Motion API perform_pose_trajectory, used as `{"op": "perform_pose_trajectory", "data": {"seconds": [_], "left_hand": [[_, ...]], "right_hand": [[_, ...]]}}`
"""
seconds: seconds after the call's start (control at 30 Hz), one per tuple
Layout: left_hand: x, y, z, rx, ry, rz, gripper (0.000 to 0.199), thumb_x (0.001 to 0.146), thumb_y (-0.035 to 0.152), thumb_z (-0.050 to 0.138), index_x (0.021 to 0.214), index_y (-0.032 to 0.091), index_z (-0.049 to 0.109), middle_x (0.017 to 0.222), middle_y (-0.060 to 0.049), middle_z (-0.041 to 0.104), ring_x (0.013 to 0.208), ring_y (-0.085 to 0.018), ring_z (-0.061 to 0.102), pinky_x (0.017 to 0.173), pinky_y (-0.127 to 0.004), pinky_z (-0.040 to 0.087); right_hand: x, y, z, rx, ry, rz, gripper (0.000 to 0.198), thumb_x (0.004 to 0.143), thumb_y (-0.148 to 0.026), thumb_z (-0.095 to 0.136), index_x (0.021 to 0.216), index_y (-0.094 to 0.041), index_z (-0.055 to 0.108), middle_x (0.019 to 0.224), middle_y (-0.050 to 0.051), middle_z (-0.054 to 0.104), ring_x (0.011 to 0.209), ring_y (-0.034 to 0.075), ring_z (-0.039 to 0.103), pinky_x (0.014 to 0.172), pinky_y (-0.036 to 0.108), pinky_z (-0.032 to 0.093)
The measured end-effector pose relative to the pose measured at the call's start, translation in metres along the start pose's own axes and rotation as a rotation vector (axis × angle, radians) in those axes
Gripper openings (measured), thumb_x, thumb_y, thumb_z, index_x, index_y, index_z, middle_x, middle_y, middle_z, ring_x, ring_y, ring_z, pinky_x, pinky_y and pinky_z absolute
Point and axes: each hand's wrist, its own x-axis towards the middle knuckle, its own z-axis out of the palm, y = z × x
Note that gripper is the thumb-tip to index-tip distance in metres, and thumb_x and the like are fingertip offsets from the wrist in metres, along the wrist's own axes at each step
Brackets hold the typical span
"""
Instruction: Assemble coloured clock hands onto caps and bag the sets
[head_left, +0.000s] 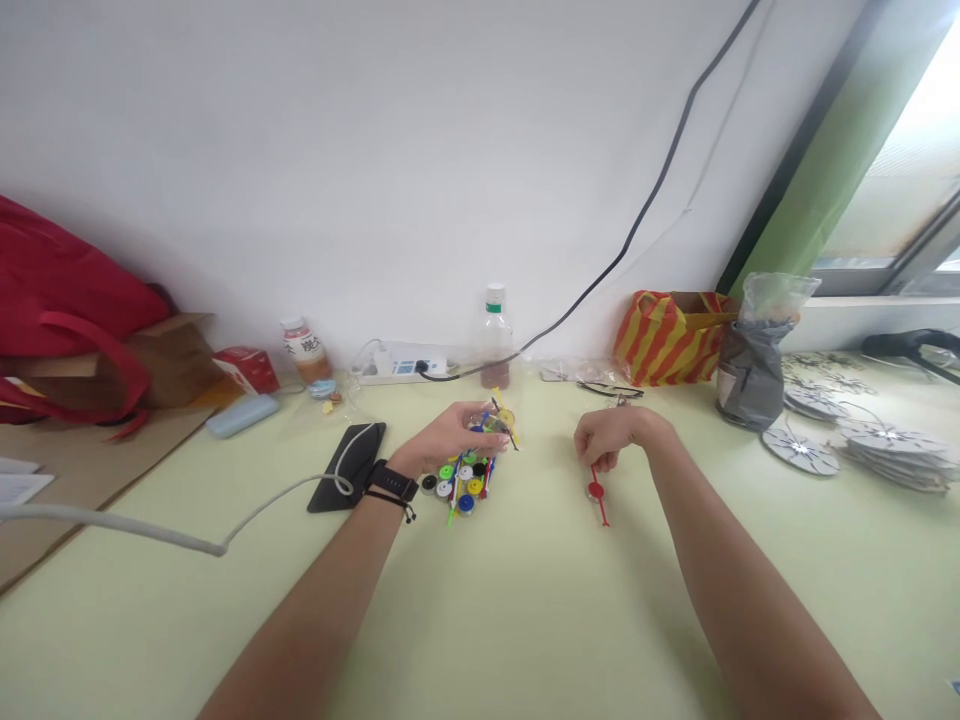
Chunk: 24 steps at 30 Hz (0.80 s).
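My right hand (pixel 606 438) is closed in a pinch on the upper end of a thin red strip with a round disc (pixel 595 491) at its middle. The strip's forked lower end points toward me. On the left, my left hand (pixel 463 436) curls around a few small coloured pieces (pixel 504 417), some clear, yellow and black; the fingers partly hide them. Just below it lies a pile of small round discs and thin strips (pixel 466 484) in blue, yellow, white, green, black and red. A black watch and a cord bracelet are on my left wrist.
A black phone (pixel 346 468) with a grey cable lies left of the pile. Behind stand a bottle (pixel 495 340), a power strip (pixel 401 364) and a striped bag (pixel 671 338). Right are a grey bag (pixel 751 375) and stacked round discs (pixel 892 440); far left, a red bag (pixel 67 290).
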Motion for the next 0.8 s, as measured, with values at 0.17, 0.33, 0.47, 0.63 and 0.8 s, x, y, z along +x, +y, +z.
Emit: {"op": "perform_pose_trajectory", "data": {"seconds": [0.17, 0.33, 0.47, 0.63, 0.8], "left_hand": [[0.003, -0.005, 0.003, -0.046, 0.005, -0.041, 0.047, 0.069, 0.039, 0.091, 0.103, 0.012, 0.072, 0.107, -0.011, 0.071, 0.096, -0.024, 0.070, 0.087, -0.038, 0.060], [0.005, -0.008, 0.005, -0.066, 0.015, -0.050, 0.049, 0.065, 0.044, 0.092, 0.099, 0.014, 0.073, 0.107, -0.010, 0.071, 0.100, -0.024, 0.069, 0.092, -0.040, 0.060], [0.006, -0.008, 0.006, -0.010, 0.012, -0.059, 0.050, 0.068, 0.048, 0.089, 0.102, 0.014, 0.073, 0.105, -0.010, 0.072, 0.098, -0.024, 0.070, 0.089, -0.039, 0.060], [0.005, -0.003, 0.011, 0.082, 0.009, -0.013, 0.047, 0.073, 0.049, 0.085, 0.103, 0.014, 0.073, 0.108, -0.012, 0.073, 0.096, -0.023, 0.070, 0.084, -0.034, 0.058], [0.005, 0.003, 0.018, 0.103, -0.040, 0.025, 0.042, 0.076, 0.043, 0.084, 0.102, 0.014, 0.071, 0.103, -0.010, 0.072, 0.090, -0.019, 0.067, 0.080, -0.029, 0.054]], "right_hand": [[-0.027, -0.011, -0.008, 0.152, 0.152, -0.386, 0.018, 0.076, -0.033, 0.075, 0.086, -0.017, 0.073, 0.081, 0.006, 0.075, 0.072, 0.017, 0.069, 0.064, 0.026, 0.053], [-0.055, -0.030, -0.011, 0.483, 0.494, -0.780, 0.032, 0.080, -0.048, 0.078, 0.089, -0.018, 0.073, 0.074, 0.003, 0.069, 0.062, 0.013, 0.059, 0.063, 0.029, 0.052], [-0.063, -0.054, -0.005, 0.620, 0.910, -0.914, 0.036, 0.080, -0.050, 0.080, 0.094, -0.018, 0.072, 0.077, 0.004, 0.070, 0.065, 0.015, 0.063, 0.063, 0.031, 0.055], [-0.063, -0.079, 0.009, 0.433, 1.100, -0.862, 0.026, 0.087, -0.044, 0.072, 0.093, -0.019, 0.071, 0.079, 0.005, 0.071, 0.063, 0.016, 0.065, 0.060, 0.031, 0.054], [-0.055, -0.094, 0.023, 0.224, 0.977, -0.777, 0.017, 0.090, -0.035, 0.065, 0.089, -0.019, 0.071, 0.086, 0.004, 0.073, 0.055, 0.011, 0.059, 0.051, 0.027, 0.047]]}}
